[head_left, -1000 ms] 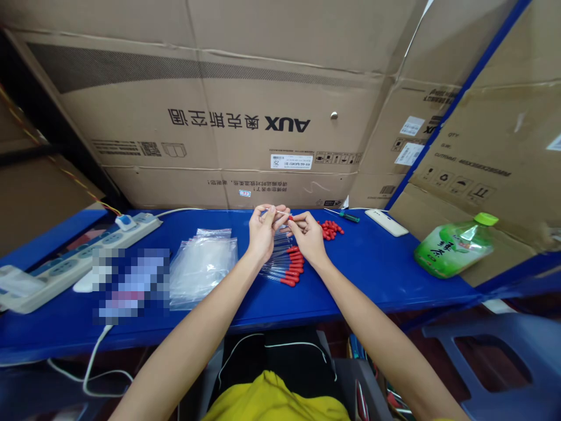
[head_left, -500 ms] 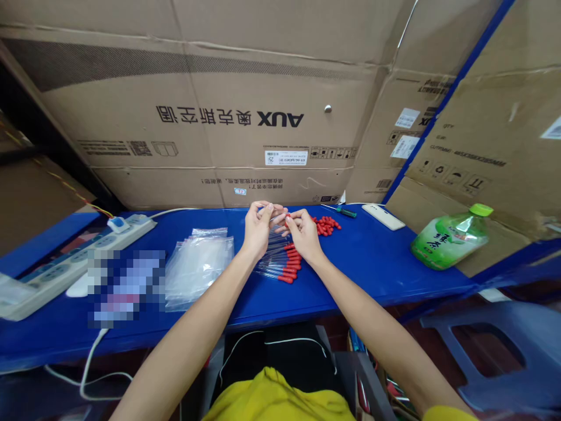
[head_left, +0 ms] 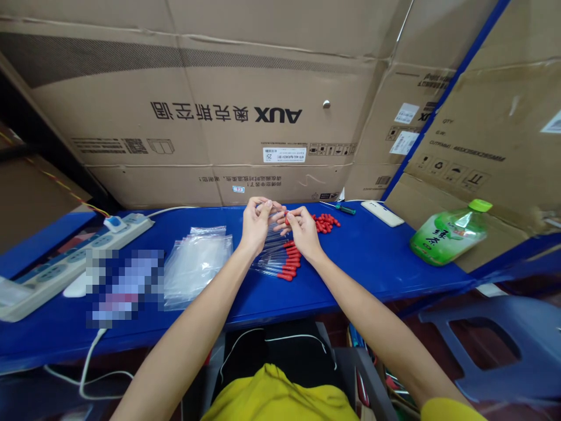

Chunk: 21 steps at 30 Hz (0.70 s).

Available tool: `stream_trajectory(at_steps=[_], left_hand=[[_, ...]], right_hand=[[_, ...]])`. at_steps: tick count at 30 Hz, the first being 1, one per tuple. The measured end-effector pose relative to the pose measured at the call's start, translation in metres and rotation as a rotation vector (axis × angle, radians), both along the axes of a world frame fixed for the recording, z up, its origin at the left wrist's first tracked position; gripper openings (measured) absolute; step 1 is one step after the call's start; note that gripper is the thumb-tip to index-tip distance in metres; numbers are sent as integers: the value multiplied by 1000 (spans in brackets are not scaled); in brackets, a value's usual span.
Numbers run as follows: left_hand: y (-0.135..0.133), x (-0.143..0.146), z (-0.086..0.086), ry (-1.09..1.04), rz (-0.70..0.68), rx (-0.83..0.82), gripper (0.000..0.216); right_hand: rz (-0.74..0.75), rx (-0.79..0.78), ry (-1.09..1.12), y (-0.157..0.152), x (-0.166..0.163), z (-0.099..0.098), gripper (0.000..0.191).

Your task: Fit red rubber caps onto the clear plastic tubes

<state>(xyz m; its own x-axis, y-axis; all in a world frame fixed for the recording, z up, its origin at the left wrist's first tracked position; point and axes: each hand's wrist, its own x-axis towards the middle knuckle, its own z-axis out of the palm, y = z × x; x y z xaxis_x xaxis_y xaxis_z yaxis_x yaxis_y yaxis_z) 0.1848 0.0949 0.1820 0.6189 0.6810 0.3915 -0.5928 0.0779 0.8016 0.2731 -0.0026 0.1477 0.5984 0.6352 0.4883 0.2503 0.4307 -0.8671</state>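
Note:
My left hand [head_left: 255, 224] pinches a thin clear tube [head_left: 277, 215] above the blue table [head_left: 363, 257]. My right hand [head_left: 302, 230] pinches a small red cap [head_left: 288, 220] at that tube's right end, so both hands meet over the table's middle. Just below them lies a row of several clear tubes with red caps [head_left: 283, 262]. A small heap of loose red caps [head_left: 325, 222] sits to the right of my right hand.
A stack of clear plastic bags [head_left: 195, 264] lies left of the tubes. A white power strip [head_left: 65, 263] runs along the far left. A green-handled screwdriver [head_left: 344, 208], a white flat device [head_left: 382, 213] and a green bottle [head_left: 447, 234] are at the right. Cardboard boxes [head_left: 219, 117] wall the back.
Both hands stay together over the tubes, with only small finger movement at the tube's end. The whole view has shifted slightly as my head moved.

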Motion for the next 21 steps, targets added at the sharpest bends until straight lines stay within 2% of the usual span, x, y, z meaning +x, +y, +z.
stream_trajectory(at_steps=[5, 11, 15, 21], left_hand=[[1, -2, 3, 42, 5, 27, 28], [0, -3, 3, 45, 10, 64, 27], [-1, -1, -1, 50, -25, 2, 30], [-2, 0, -4, 19, -50, -34, 34]], right_hand=[[-6, -13, -61, -1, 2, -2, 38], [-103, -41, -165, -5, 1, -1, 33], [-162, -17, -153, -7, 1, 4, 30], [-146, -9, -121, -7, 1, 8, 31]])
